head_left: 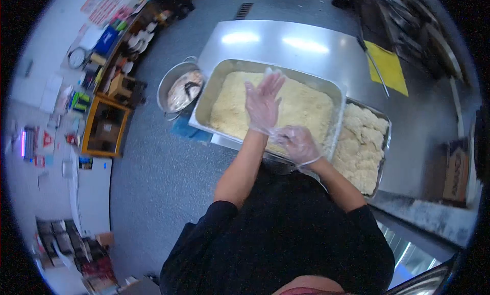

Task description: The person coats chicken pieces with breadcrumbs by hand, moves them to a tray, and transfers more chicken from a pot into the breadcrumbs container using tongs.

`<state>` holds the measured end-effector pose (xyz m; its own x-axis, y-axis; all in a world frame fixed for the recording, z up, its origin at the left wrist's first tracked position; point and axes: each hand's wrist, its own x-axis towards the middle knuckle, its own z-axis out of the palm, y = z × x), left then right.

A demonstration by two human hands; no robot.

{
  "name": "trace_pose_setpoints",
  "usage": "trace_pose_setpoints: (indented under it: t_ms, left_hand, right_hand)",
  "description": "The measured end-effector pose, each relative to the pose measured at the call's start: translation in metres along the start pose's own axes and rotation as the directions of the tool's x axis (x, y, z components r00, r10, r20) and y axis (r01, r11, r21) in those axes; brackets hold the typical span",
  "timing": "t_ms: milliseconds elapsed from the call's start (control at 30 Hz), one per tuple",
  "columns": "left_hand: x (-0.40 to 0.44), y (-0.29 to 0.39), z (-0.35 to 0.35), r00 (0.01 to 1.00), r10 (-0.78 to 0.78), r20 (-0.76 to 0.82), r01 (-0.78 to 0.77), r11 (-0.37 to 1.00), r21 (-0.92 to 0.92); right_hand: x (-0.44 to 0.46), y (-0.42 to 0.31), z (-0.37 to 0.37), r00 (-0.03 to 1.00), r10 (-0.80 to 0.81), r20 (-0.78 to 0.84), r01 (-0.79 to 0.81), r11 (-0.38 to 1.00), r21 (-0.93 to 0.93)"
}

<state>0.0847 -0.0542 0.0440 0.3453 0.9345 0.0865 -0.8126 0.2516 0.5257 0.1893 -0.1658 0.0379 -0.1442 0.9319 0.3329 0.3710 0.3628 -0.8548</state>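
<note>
My left hand (263,103), in a clear plastic glove, is held above a deep metal pan (206,98) with its fingers stretched out. Below it, pale yellow, crumbly breading-like material (306,101) fills the pan. My right hand (298,144), also gloved, is at the left wrist near the pan's front edge. Its fingers are closed on the loose cuff of the left plastic glove (266,129). Close by on the right is a metal tray (386,147) packed with pale, coated lumps (360,149); what is inside the coating cannot be seen.
Left of the pan stands a metal pot (164,91) with pinkish-white contents and a black-handled utensil. The steel table (270,42) extends beyond the pan. A yellow sheet (386,70) and a thin metal rod (376,70) lie at right, near a cardboard box (456,172).
</note>
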Motion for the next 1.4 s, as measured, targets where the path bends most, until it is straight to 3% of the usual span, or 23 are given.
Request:
trace_pose_setpoints:
  t_ms: [33, 67, 100, 133, 167, 200, 267, 333, 400, 467, 600, 667, 700, 733, 767, 800, 867, 900, 967, 1133, 1200, 1333, 1400]
  left_hand:
    - [-0.002, 0.003, -0.008, 0.991, 0.010, -0.134, 0.013, 0.985, 0.174]
    - [-0.004, 0.005, -0.015, 0.964, 0.038, -0.265, 0.054, 0.941, 0.333]
    - [-0.011, 0.008, -0.022, 0.971, 0.062, -0.231, 0.061, 0.871, 0.488]
    - [-0.023, 0.007, -0.025, 0.977, 0.075, -0.200, 0.069, 0.776, 0.627]
    - [-0.038, 0.003, -0.020, 0.994, 0.043, -0.103, 0.052, 0.641, 0.766]
    - [-0.051, -0.001, -0.008, 1.000, -0.011, -0.020, 0.023, 0.479, 0.877]
    - [-0.065, 0.000, 0.021, 0.866, 0.020, 0.499, -0.499, 0.004, 0.866]
    - [-0.068, -0.008, 0.014, 0.878, -0.029, 0.478, -0.479, -0.019, 0.878]
    - [-0.062, 0.001, 0.001, 0.878, -0.078, 0.473, -0.476, -0.031, 0.879]
    - [-0.057, 0.015, -0.013, 0.848, -0.019, 0.530, -0.530, 0.019, 0.848]
    - [-0.039, 0.067, -0.047, 0.865, -0.015, 0.502, -0.502, -0.058, 0.863]
    - [-0.043, 0.104, -0.070, 0.878, 0.065, 0.475, -0.465, -0.128, 0.876]
    - [-0.046, 0.124, -0.090, 0.875, 0.063, 0.480, -0.470, -0.125, 0.874]
    - [-0.053, 0.143, -0.115, 0.895, 0.048, 0.444, -0.438, -0.097, 0.894]
    - [-0.062, 0.165, -0.135, 0.912, 0.030, 0.409, -0.406, -0.063, 0.912]
    - [-0.074, 0.191, -0.150, 0.921, 0.053, 0.386, -0.380, -0.098, 0.920]
    - [-0.091, 0.242, -0.184, 0.956, 0.058, 0.289, -0.284, -0.081, 0.955]
    - [-0.099, 0.263, -0.201, 0.978, 0.025, 0.206, -0.205, -0.033, 0.978]
    - [-0.117, 0.300, -0.235, 0.993, 0.026, 0.119, -0.116, -0.106, 0.988]
    - [-0.137, 0.350, -0.302, 0.995, 0.072, -0.076, 0.077, -0.009, 0.997]
    - [-0.143, 0.351, -0.316, 0.984, 0.047, -0.171, 0.169, 0.045, 0.985]
    - [-0.119, 0.367, -0.329, 0.979, 0.049, -0.200, 0.201, -0.020, 0.979]
    - [-0.110, 0.378, -0.329, 0.985, 0.047, -0.167, 0.170, -0.054, 0.984]
  right_hand:
    - [0.004, 0.004, -0.005, 0.994, 0.085, 0.070, -0.093, 0.988, 0.125]
    - [0.006, 0.014, -0.008, 0.990, 0.093, -0.109, -0.072, 0.981, 0.182]
    - [0.007, 0.028, -0.010, 0.952, 0.112, -0.284, -0.043, 0.970, 0.237]
    - [0.014, 0.046, -0.016, 0.892, 0.188, -0.410, 0.081, 0.827, 0.557]
    - [0.026, 0.059, -0.018, 0.817, 0.317, -0.481, 0.237, 0.577, 0.782]
    - [0.046, 0.027, -0.025, 0.785, 0.424, -0.452, 0.139, 0.590, 0.795]
    - [0.069, -0.003, -0.023, 0.746, 0.529, -0.404, 0.026, 0.584, 0.812]
    - [0.079, 0.010, -0.016, 0.781, 0.542, -0.310, 0.140, 0.332, 0.933]
    - [0.094, 0.040, -0.004, 0.807, 0.487, -0.334, 0.153, 0.375, 0.915]
    - [0.111, 0.058, 0.008, 0.746, 0.461, -0.480, 0.118, 0.619, 0.777]
    - [0.170, 0.022, 0.038, 0.710, 0.304, -0.635, 0.133, 0.828, 0.545]
    - [0.208, -0.005, 0.062, 0.827, -0.094, -0.554, 0.149, 0.987, 0.054]
    - [0.226, -0.038, 0.076, 0.913, -0.165, -0.374, 0.111, 0.981, -0.160]
    - [0.242, -0.072, 0.097, 0.968, -0.178, -0.176, 0.102, 0.923, -0.371]
    - [0.255, -0.090, 0.125, 0.998, -0.017, 0.063, 0.047, 0.864, -0.502]
    - [0.269, -0.104, 0.152, 0.946, 0.182, 0.268, 0.030, 0.774, -0.632]
    - [0.296, -0.121, 0.207, 0.761, 0.509, 0.403, 0.029, 0.594, -0.804]
    - [0.302, -0.102, 0.227, 0.756, 0.526, 0.390, 0.017, 0.579, -0.815]
    - [0.312, -0.053, 0.268, 0.810, 0.503, 0.302, 0.149, 0.321, -0.935]
    - [0.343, -0.062, 0.263, 0.696, 0.706, 0.130, -0.069, 0.246, -0.967]
    - [0.346, -0.078, 0.257, 0.688, 0.674, 0.268, 0.096, 0.282, -0.955]
    - [0.357, -0.112, 0.250, 0.630, 0.746, 0.215, 0.118, 0.183, -0.976]
    - [0.366, -0.136, 0.240, 0.624, 0.720, 0.303, 0.349, 0.090, -0.933]
